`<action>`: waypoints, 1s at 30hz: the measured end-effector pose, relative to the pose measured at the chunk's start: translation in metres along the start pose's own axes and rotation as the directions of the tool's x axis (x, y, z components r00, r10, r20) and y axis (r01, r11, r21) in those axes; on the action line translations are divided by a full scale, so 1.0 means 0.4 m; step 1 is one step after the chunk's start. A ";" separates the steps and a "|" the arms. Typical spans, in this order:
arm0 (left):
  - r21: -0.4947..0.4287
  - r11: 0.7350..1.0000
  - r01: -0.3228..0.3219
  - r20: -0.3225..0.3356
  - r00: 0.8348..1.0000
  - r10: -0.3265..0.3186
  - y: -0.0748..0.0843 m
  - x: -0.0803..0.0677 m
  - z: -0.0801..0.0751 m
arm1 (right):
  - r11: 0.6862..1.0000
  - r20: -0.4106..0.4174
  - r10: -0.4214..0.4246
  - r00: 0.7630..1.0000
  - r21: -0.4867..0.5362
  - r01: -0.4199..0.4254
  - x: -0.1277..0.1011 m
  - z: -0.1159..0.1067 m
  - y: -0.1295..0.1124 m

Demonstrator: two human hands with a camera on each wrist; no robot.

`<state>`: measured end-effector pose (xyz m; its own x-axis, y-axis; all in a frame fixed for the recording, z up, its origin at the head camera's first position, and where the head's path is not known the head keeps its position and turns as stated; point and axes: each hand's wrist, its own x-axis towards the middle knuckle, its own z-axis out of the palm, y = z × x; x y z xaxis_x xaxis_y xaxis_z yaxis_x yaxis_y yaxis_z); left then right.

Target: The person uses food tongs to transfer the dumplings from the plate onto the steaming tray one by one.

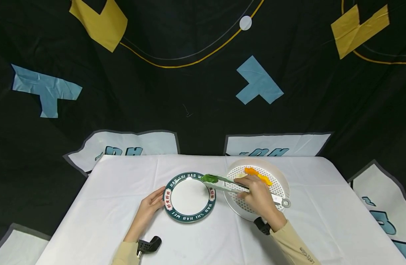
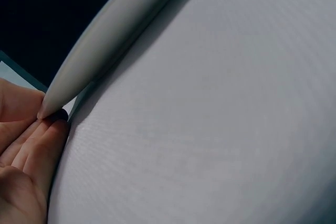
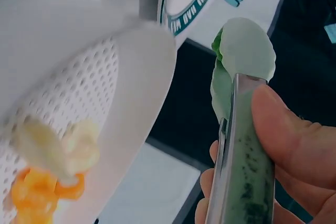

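A round white plate (image 1: 189,197) with a dark green lettered rim lies in the middle of the head view. My left hand (image 1: 150,206) pinches its left edge, thumb above and fingers beneath, as the left wrist view shows with the plate's underside (image 2: 110,35). My right hand (image 1: 258,197) grips metal tongs (image 3: 247,150) with pale green tips. Between those tips is a leafy-green vegetable piece (image 1: 209,178), held over the plate's upper right rim. Below the right hand stands a white perforated colander (image 1: 282,176), with orange pieces (image 1: 264,179) and pale pieces (image 3: 81,145) inside.
A white cloth (image 1: 123,180) covers the table. Behind the table's far edge hangs a black backdrop (image 1: 189,99) with blue and yellow patches. A black wrist device (image 1: 150,244) sits on the left wrist, close over the cloth.
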<state>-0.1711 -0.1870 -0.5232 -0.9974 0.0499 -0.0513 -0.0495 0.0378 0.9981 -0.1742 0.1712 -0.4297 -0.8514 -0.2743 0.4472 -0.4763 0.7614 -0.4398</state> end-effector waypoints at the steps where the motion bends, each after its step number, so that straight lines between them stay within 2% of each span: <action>1: 0.003 1.000 0.001 0.001 1.000 -0.001 0.000 0.000 0.000 | 1.000 -0.005 0.005 1.000 -0.001 -0.005 -0.005 -0.008 0.005; 11: 0.007 1.000 0.003 -0.002 1.000 -0.003 0.003 -0.003 -0.001 | 0.998 -0.022 0.058 0.998 -0.034 -0.059 -0.053 -0.080 0.056; 17: 0.009 1.000 -0.002 -0.005 1.000 0.002 0.003 -0.002 -0.001 | 0.992 -0.026 0.116 0.993 -0.043 -0.117 -0.081 -0.109 0.076; 30: -0.002 1.000 0.013 -0.007 1.000 -0.013 0.001 0.001 0.002 | 0.981 -0.081 0.165 0.983 -0.088 -0.172 -0.160 -0.168 0.124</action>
<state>-0.1713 -0.1861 -0.5230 -0.9970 0.0424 -0.0644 -0.0629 0.0366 0.9973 -0.1284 0.2659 -0.4279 -0.8973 -0.0965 0.4307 -0.3019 0.8460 -0.4394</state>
